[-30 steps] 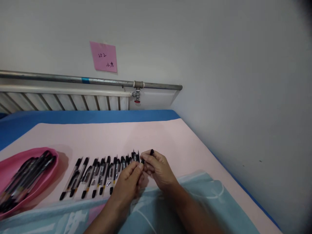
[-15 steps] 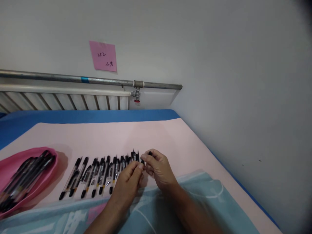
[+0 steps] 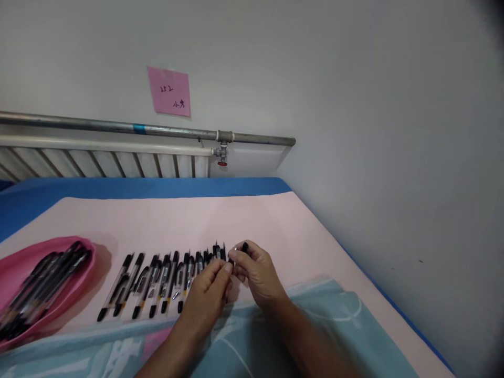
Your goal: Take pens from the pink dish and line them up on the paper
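Note:
My left hand (image 3: 208, 295) and my right hand (image 3: 255, 273) meet fingertip to fingertip over a pink sheet (image 3: 205, 220). Both are closed in a pinch on one black pen (image 3: 241, 250), whose dark tip pokes up past my right fingers. Most of that pen is hidden by the fingers. Just left of my hands lies a row of several black-and-clear pens (image 3: 157, 278), side by side, pointing away from me.
A pink tray (image 3: 23, 262) at the far left holds several more black pens. Blue bedding (image 3: 137, 188) lies beyond the pink sheet, a teal patterned cloth (image 3: 323, 320) under my forearms. A radiator and pipe run along the back wall, a wall close on the right.
Both hands stay pinched on the pen at the row's right end. The pen tip dipped slightly and came back up between my right fingers.

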Demonstrator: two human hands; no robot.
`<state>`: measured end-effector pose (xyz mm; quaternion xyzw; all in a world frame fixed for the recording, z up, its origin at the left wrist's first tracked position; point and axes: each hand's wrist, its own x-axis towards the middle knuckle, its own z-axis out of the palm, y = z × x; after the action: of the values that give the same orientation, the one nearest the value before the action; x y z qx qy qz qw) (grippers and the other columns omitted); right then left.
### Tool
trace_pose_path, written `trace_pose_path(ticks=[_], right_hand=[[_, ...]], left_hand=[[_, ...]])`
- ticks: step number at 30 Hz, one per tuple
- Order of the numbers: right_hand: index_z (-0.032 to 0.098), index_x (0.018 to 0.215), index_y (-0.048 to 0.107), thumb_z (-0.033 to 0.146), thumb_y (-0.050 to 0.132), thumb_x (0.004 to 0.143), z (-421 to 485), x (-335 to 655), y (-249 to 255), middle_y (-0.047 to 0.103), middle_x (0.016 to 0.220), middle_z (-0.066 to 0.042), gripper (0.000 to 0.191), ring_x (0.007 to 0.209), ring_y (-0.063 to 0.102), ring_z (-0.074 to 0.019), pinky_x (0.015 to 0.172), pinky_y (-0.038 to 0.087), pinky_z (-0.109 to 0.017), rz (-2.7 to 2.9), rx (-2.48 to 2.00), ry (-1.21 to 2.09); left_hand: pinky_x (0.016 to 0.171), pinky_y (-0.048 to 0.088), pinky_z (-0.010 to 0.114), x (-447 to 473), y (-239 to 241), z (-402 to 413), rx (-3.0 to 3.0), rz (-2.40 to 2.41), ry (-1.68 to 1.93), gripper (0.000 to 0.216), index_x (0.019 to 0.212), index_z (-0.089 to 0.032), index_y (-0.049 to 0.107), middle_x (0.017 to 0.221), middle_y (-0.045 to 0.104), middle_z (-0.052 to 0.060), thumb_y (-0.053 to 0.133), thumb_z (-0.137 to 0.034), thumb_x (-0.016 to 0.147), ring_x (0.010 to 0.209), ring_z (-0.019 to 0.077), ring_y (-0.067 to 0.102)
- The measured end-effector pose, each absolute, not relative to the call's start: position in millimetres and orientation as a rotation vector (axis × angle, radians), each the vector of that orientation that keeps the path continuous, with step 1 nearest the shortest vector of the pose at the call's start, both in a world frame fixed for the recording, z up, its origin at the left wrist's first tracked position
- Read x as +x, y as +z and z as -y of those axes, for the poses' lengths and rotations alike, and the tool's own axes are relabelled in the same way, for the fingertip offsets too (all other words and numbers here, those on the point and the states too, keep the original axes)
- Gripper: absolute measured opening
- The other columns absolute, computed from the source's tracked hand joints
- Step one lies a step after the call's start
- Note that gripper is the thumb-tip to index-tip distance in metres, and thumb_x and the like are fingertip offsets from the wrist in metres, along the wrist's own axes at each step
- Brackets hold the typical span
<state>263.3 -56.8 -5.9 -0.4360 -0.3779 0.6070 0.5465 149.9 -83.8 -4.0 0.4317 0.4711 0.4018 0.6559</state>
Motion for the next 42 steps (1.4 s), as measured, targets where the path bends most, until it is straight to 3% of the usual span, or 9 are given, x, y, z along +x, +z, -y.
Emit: trace_pose_path(ticks=[7,9,13,19,24,28,33,39,42], right_hand=[[0.015,0.078,0.061,0.029,0.065,0.067,57.4,264.5,-3.7,0.046,0.057,0.006,0.018,0.040,0.030,-0.0024,0.039,0.026,-0.018,0.846,-0.925,1.546],[0.016,0.074,0.059,0.028,0.068,0.064,57.4,263.7,-4.1,0.046,0.057,0.007,0.017,0.040,0.031,-0.0026,0.038,0.026,-0.018,0.843,-0.960,1.508],[0.016,0.065,0.055,0.026,0.071,0.060,56.9,264.1,-4.0,0.043,0.052,0.008,0.019,0.039,0.031,-0.0027,0.038,0.025,-0.018,0.815,-0.991,1.486],[0.015,0.078,0.062,0.031,0.066,0.065,57.4,263.6,-3.8,0.033,0.043,0.010,0.020,0.038,0.027,-0.0034,0.039,0.024,-0.018,0.802,-0.930,1.585],[0.016,0.063,0.054,0.027,0.070,0.061,56.9,261.7,-4.4,0.038,0.045,0.009,0.019,0.037,0.029,-0.0024,0.038,0.025,-0.018,0.777,-0.988,1.500],[0.015,0.070,0.058,0.029,0.068,0.064,53.5,266.6,-2.5,0.040,0.047,0.009,0.018,0.037,0.027,-0.0025,0.038,0.026,-0.019,0.746,-0.944,1.511],[0.016,0.074,0.056,0.029,0.067,0.066,47.7,274.5,-1.2,0.056,0.069,0.003,0.018,0.037,0.025,-0.0003,0.035,0.023,-0.018,0.708,-0.889,1.464],[0.017,0.072,0.054,0.029,0.066,0.067,41.0,286.8,-1.5,0.052,0.067,0.005,0.018,0.037,0.026,0.0005,0.035,0.023,-0.018,0.640,-0.906,1.263],[0.016,0.072,0.054,0.029,0.066,0.067,43.5,287.1,-1.2,0.054,0.065,0.004,0.019,0.036,0.027,0.0000,0.035,0.022,-0.018,0.710,-0.965,1.336]], left_hand=[[0.034,0.013,0.015,151.9,-2.9,84.7,0.928,-1.076,0.917,0.029,0.071,-0.018,0.049,0.047,0.033,-0.009,0.048,-0.047,0.079,0.035,0.0022,0.021],[0.035,0.016,0.015,150.9,-4.9,84.3,0.966,-1.060,0.933,0.031,0.069,-0.018,0.049,0.049,0.034,-0.009,0.049,-0.047,0.079,0.037,0.0021,0.023],[0.035,0.016,0.015,150.1,-5.2,83.5,0.974,-1.066,0.911,0.033,0.069,-0.018,0.048,0.050,0.035,-0.009,0.052,-0.050,0.076,0.037,0.0019,0.024],[0.034,0.011,0.014,152.4,2.1,85.1,0.873,-1.073,0.894,0.031,0.070,-0.019,0.049,0.046,0.033,-0.011,0.051,-0.050,0.075,0.033,0.0013,0.018],[0.033,0.015,0.014,150.7,-4.5,83.0,0.954,-1.060,0.883,0.035,0.069,-0.018,0.049,0.047,0.035,-0.010,0.053,-0.053,0.073,0.034,0.0010,0.021],[0.031,0.011,0.015,151.5,-4.4,83.2,0.905,-1.066,0.838,0.037,0.073,-0.020,0.051,0.045,0.033,-0.011,0.051,-0.056,0.072,0.031,0.0014,0.018],[0.032,0.011,0.014,152.6,1.0,85.2,0.891,-1.085,0.782,0.039,0.074,-0.019,0.053,0.042,0.032,-0.011,0.052,-0.058,0.070,0.030,0.0011,0.018],[0.032,0.011,0.015,149.7,2.0,84.3,0.891,-1.068,0.759,0.034,0.076,-0.019,0.053,0.045,0.034,-0.010,0.051,-0.053,0.073,0.032,0.0014,0.018],[0.032,0.012,0.015,148.0,2.6,83.2,0.835,-1.067,0.780,0.032,0.077,-0.019,0.051,0.047,0.034,-0.011,0.050,-0.051,0.075,0.032,0.0013,0.019]])
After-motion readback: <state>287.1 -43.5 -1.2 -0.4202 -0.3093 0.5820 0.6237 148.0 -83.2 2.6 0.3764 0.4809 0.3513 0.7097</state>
